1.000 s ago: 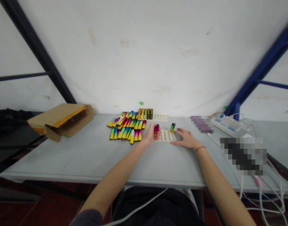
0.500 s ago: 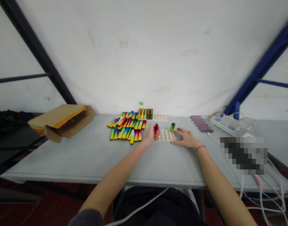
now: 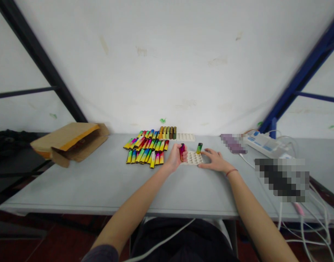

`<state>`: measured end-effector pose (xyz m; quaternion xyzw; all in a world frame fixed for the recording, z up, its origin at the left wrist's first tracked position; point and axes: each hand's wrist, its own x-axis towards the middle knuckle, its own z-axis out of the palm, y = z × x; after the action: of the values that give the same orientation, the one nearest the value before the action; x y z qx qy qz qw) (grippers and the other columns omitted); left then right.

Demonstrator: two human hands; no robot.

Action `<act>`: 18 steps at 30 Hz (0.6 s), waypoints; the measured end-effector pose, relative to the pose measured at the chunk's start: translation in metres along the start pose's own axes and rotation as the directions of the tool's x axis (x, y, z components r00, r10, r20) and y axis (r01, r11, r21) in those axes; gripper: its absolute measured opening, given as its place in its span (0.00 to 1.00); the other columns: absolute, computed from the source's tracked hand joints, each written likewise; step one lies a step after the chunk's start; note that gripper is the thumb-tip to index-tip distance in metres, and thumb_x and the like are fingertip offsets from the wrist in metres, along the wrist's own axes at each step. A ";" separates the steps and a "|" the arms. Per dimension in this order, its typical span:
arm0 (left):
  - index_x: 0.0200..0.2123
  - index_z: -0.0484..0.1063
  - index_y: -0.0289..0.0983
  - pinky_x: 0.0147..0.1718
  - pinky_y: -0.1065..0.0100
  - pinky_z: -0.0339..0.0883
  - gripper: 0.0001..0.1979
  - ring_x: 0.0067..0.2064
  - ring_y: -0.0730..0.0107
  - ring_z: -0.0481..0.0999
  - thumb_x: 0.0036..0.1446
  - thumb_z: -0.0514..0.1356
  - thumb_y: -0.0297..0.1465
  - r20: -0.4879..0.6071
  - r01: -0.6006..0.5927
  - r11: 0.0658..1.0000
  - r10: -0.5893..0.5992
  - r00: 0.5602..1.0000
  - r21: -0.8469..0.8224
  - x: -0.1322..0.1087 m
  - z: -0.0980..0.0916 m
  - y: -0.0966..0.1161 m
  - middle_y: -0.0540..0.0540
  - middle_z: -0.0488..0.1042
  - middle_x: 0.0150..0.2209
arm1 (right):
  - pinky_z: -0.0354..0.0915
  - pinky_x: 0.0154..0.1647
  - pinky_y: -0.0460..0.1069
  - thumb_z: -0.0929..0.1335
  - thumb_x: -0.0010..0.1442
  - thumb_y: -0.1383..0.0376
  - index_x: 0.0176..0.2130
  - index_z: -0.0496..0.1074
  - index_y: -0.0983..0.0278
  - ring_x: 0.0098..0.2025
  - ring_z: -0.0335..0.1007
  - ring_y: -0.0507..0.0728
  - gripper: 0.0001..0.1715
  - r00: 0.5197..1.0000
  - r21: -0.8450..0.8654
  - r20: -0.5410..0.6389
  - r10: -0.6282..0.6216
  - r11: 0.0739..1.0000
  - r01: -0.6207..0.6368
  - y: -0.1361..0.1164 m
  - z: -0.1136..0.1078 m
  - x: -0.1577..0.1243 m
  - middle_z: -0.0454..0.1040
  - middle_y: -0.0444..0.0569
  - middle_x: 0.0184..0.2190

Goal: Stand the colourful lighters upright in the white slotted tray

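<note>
My left hand (image 3: 175,159) is closed around an upright red and purple lighter (image 3: 182,153), over the left side of a white tray with rows of round holes (image 3: 194,158). One green and yellow lighter (image 3: 199,148) stands upright at the tray's far right corner. Beside that corner my right hand (image 3: 215,161) is spread, its thumb and forefinger at the tray's right edge, with nothing in it. Left of my left hand lie several rows of shiny multicoloured lighters (image 3: 145,154) on the grey table (image 3: 101,189).
Behind the loose lighters stands a block of upright orange, yellow and dark pieces (image 3: 168,133), with a second white tray (image 3: 185,137) beside it. An opened cardboard box (image 3: 68,136) is at the left. A power strip (image 3: 267,145) and white cables (image 3: 317,214) occupy the right.
My left hand has shifted slightly right over the tray with the lighter, and more of the lighter shows. My right hand has stayed by the tray's edge.
</note>
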<state>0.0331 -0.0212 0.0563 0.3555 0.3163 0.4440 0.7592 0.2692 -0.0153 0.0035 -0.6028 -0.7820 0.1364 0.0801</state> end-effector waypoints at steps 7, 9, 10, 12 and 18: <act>0.22 0.58 0.38 0.19 0.76 0.47 0.11 0.19 0.77 0.49 0.56 0.49 0.35 -0.037 -0.044 0.999 0.044 0.998 -0.001 -0.002 -0.001 -0.002 0.54 0.50 0.19 | 0.42 0.71 0.71 0.70 0.57 0.38 0.67 0.65 0.57 0.73 0.50 0.72 0.48 1.000 0.009 0.009 -0.004 1.000 0.004 -0.001 -0.001 0.000 0.56 0.64 0.71; 0.23 0.57 0.39 0.19 0.76 0.46 0.11 0.19 0.77 0.49 0.56 0.50 0.35 -0.068 -0.056 0.998 0.055 0.996 -0.009 -0.002 -0.001 -0.002 0.55 0.50 0.19 | 0.42 0.71 0.72 0.70 0.57 0.38 0.67 0.65 0.57 0.73 0.50 0.72 0.48 1.000 0.010 0.008 -0.006 1.000 0.006 0.000 -0.001 0.000 0.57 0.64 0.71; 0.23 0.58 0.39 0.19 0.76 0.46 0.11 0.19 0.77 0.49 0.56 0.50 0.35 -0.078 -0.056 0.998 0.055 0.995 -0.010 -0.001 -0.001 -0.003 0.55 0.50 0.19 | 0.42 0.71 0.72 0.70 0.57 0.38 0.67 0.65 0.57 0.73 0.50 0.73 0.48 1.000 0.010 0.006 -0.006 1.000 0.006 0.000 -0.001 0.000 0.57 0.64 0.71; 0.23 0.58 0.39 0.19 0.77 0.46 0.11 0.19 0.77 0.49 0.56 0.50 0.36 -0.083 -0.057 0.998 0.056 0.995 -0.014 0.000 -0.001 -0.003 0.56 0.50 0.19 | 0.42 0.71 0.72 0.70 0.57 0.38 0.67 0.66 0.58 0.73 0.50 0.73 0.48 1.000 0.011 0.000 -0.006 1.000 0.006 -0.001 -0.001 0.000 0.57 0.64 0.71; 0.25 0.59 0.38 0.19 0.77 0.48 0.11 0.19 0.77 0.50 0.55 0.51 0.37 -0.051 -0.044 0.999 0.043 0.998 -0.015 0.001 -0.002 -0.004 0.56 0.51 0.20 | 0.41 0.71 0.73 0.71 0.57 0.40 0.67 0.65 0.58 0.73 0.50 0.73 0.47 1.000 0.007 -0.001 0.004 1.000 -0.004 -0.001 0.000 -0.001 0.56 0.65 0.71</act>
<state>0.0335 -0.0215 0.0523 0.3448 0.3241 0.4717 0.7440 0.2681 -0.0162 0.0043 -0.6041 -0.7804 0.1389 0.0824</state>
